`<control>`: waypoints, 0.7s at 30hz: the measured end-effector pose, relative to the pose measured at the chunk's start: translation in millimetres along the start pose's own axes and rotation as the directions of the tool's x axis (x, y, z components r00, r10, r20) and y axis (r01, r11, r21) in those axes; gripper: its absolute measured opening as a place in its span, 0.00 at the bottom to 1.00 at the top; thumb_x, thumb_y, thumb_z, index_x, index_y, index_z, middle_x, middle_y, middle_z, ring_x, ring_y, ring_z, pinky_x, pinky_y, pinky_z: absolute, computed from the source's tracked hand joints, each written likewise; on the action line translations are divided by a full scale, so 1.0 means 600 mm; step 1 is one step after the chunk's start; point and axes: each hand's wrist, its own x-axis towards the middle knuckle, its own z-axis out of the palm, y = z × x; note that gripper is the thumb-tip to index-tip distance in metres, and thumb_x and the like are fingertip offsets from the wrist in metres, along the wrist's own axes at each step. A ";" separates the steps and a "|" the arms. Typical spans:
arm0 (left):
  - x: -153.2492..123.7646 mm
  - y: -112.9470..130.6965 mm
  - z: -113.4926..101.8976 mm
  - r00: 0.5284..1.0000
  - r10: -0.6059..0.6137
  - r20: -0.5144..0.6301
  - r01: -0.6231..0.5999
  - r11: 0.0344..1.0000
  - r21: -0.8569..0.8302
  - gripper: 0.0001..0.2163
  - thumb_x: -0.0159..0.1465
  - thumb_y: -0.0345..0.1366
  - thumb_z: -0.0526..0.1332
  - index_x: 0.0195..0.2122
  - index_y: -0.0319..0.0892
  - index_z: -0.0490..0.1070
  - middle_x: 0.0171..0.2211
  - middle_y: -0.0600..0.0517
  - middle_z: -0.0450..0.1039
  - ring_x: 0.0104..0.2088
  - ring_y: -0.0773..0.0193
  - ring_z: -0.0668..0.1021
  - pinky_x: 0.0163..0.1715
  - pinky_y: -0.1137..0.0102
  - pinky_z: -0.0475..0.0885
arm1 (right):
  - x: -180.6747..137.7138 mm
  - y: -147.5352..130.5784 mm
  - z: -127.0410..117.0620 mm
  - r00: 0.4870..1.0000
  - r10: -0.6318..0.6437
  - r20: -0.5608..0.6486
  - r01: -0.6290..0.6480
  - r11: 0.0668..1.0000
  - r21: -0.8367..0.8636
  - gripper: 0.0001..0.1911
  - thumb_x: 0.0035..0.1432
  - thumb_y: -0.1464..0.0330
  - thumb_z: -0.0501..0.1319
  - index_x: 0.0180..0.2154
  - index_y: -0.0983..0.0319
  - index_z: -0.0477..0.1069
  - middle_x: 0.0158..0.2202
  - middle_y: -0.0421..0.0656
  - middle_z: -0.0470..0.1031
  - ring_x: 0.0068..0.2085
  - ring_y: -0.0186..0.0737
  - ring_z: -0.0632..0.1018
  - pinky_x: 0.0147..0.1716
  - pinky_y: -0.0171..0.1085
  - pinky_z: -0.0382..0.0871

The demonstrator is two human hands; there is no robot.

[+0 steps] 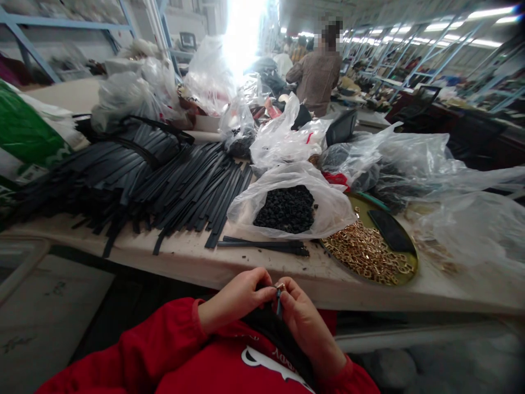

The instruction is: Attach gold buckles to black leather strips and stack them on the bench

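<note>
No text can be read in full. Curved white lettering (282, 358) stands upside down beside a white figure on the front of the wearer's red top (184, 361), too small and folded to make out as a word. Pale print, partly hidden by creases, shows low on the green-and-white bag (28, 128) at the far left, and the dark marks on the white panel (61, 312) below are too blurred to tell whether they are writing.

Narrow dark strap (279, 306) pinched in the grip, short flat length running down just below it; small gold-toned metal buckle (281, 286) showing at the grip's top edge close by the strap, mostly covered, can't tell if threaded.
</note>
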 end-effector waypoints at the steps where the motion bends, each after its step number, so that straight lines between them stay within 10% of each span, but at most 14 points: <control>1: -0.001 -0.001 0.001 1.000 -0.007 0.020 0.007 1.000 0.028 0.10 0.57 0.41 0.56 0.30 0.39 0.66 0.22 0.57 0.68 0.22 0.69 0.71 0.20 0.77 0.61 | -0.001 0.000 0.000 1.000 0.015 0.013 -0.016 1.000 0.023 0.11 0.48 0.65 0.65 0.31 0.58 0.62 0.27 0.36 0.70 0.28 0.33 0.71 0.27 0.30 0.61; 7: -0.008 0.004 0.001 0.997 0.014 0.080 -0.013 1.000 -0.007 0.11 0.59 0.41 0.53 0.34 0.38 0.68 0.26 0.55 0.71 0.24 0.70 0.71 0.24 0.77 0.63 | -0.005 -0.006 0.004 0.999 0.051 0.015 -0.051 0.999 -0.015 0.12 0.51 0.60 0.61 0.28 0.60 0.61 0.27 0.39 0.69 0.29 0.34 0.70 0.30 0.33 0.63; 16: -0.008 0.007 -0.001 0.993 0.004 0.115 0.006 0.996 -0.089 0.13 0.59 0.40 0.52 0.36 0.37 0.70 0.29 0.54 0.73 0.26 0.70 0.70 0.29 0.76 0.64 | 0.015 0.002 -0.026 0.859 -0.417 -0.297 0.161 0.770 -0.618 0.15 0.49 0.60 0.62 0.32 0.59 0.58 0.23 0.33 0.63 0.22 0.30 0.65 0.22 0.31 0.60; 21: -0.003 -0.005 -0.008 0.987 -0.013 0.160 0.033 0.993 -0.118 0.14 0.57 0.39 0.55 0.42 0.38 0.69 0.32 0.52 0.74 0.29 0.67 0.74 0.28 0.75 0.66 | 0.008 -0.010 -0.021 0.970 -0.205 -0.132 0.046 0.684 -0.728 0.13 0.52 0.58 0.59 0.31 0.60 0.61 0.18 0.32 0.60 0.19 0.29 0.61 0.17 0.29 0.54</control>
